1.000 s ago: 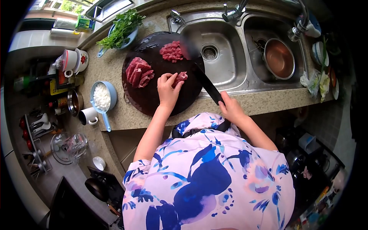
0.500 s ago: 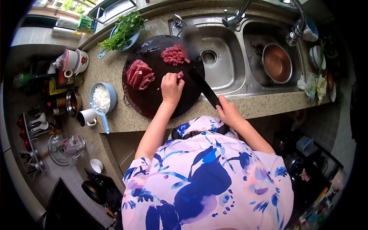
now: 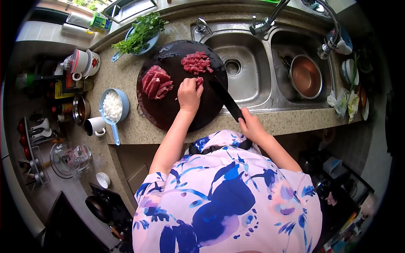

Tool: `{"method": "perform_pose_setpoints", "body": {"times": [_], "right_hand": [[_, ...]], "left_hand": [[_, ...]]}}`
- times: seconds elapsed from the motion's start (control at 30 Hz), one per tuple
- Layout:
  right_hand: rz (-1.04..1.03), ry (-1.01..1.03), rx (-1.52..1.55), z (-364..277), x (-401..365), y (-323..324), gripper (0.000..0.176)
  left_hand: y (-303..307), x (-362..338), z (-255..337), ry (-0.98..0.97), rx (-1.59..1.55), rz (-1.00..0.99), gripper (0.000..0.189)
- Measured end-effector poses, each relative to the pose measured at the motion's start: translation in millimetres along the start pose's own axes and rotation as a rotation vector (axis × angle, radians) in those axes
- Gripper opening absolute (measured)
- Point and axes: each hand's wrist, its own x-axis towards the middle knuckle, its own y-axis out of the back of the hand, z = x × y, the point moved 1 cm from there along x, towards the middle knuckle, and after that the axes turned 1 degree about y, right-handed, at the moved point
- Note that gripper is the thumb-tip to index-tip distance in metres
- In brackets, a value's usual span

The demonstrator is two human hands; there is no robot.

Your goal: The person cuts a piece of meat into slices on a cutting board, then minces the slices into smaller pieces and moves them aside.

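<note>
On the round dark cutting board (image 3: 168, 111), my left hand (image 3: 189, 95) is closed over a small piece of raw meat (image 3: 199, 81), part of which shows past the fingers. My right hand (image 3: 252, 125) grips the handle of a dark cleaver (image 3: 228, 100), its blade slanting over the board's right edge, just right of that piece. Diced meat (image 3: 197, 63) forms a pile toward the back of the board. Thick slices of raw meat (image 3: 157, 82) lie stacked at the left.
A blue strainer of chopped white pieces (image 3: 112, 105) and a white mug (image 3: 95, 126) stand left of the board. Leafy greens (image 3: 141, 36) fill a blue basket behind. To the right is a double sink (image 3: 257, 84), with a metal bowl (image 3: 306, 76) in its right basin.
The view has shifted slightly, so the board and sink appear a little to the right and lower. Both hands keep nearly the same pose, with meat and cleaver still held.
</note>
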Motion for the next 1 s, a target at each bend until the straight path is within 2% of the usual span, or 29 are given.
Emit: {"method": "perform_pose_setpoints", "body": {"times": [0.13,0.2,0.27,0.3,0.43,0.63,0.7,0.9,1.0], "right_hand": [[-0.010,0.007,-0.010,-3,4,3,0.024],[-0.020,0.002,-0.021,-3,6,5,0.024],[-0.029,0.006,-0.021,-4,10,6,0.024],[-0.033,0.005,-0.019,-5,12,6,0.024],[-0.051,0.019,-0.085,-8,20,9,0.024],[-0.058,0.079,-0.128,-17,33,19,0.023],[-0.049,0.194,-0.262,-15,40,22,0.023],[-0.112,0.365,-0.584,-25,59,40,0.024],[-0.154,0.373,-0.714,-37,64,50,0.023]], "left_hand": [[10,-2,8,0.061,-0.004,0.032,0.039],[12,-3,6,0.025,-0.060,0.037,0.038],[16,-7,6,0.040,-0.200,0.080,0.028],[14,-9,6,0.062,-0.266,0.101,0.015],[6,-11,12,-0.008,-0.164,0.136,0.008],[10,-12,19,-0.004,-0.135,0.149,0.010],[20,-8,29,-0.021,-0.147,0.211,0.013],[4,-11,11,-0.163,-0.131,0.156,0.013],[2,-12,9,-0.160,-0.103,0.125,0.014]]}}
